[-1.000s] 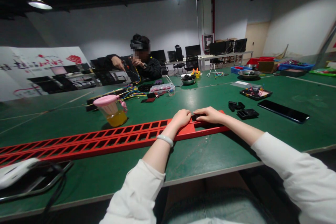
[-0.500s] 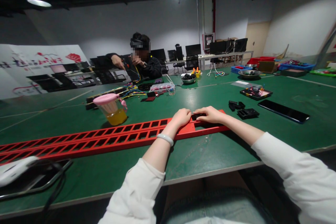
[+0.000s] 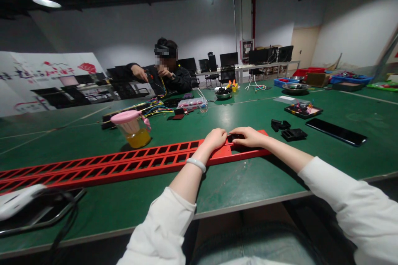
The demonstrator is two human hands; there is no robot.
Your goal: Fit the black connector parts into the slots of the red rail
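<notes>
A long red slotted frame (image 3: pixel 149 168) with two rows of slanted openings lies across the table in front of me. Near its right end, my left hand (image 3: pixel 215 140) is closed over the frame, its fingertips by the edge of a larger opening. My right hand (image 3: pixel 249 137) pinches a small black part (image 3: pixel 235 137) in that opening, thumb and fingers close to the left fingertips. Much of this part is covered by my fingers, so its exact kind does not show. Right of the frame lie two black plastic pieces, a smaller one (image 3: pixel 280 125) and a larger one (image 3: pixel 294 134).
A pink-lidded cup (image 3: pixel 137 137) of yellow liquid stands behind the frame. A dark phone (image 3: pixel 336 131) and a small parts tray (image 3: pixel 303 110) lie right. At the near left is a white device (image 3: pixel 20 201) with a cable. Across the table, a person (image 3: pixel 174 76) handles a wired black object.
My right hand has shifted very slightly over the opening, still pinching the black part. My left hand and the red frame stay in place.
</notes>
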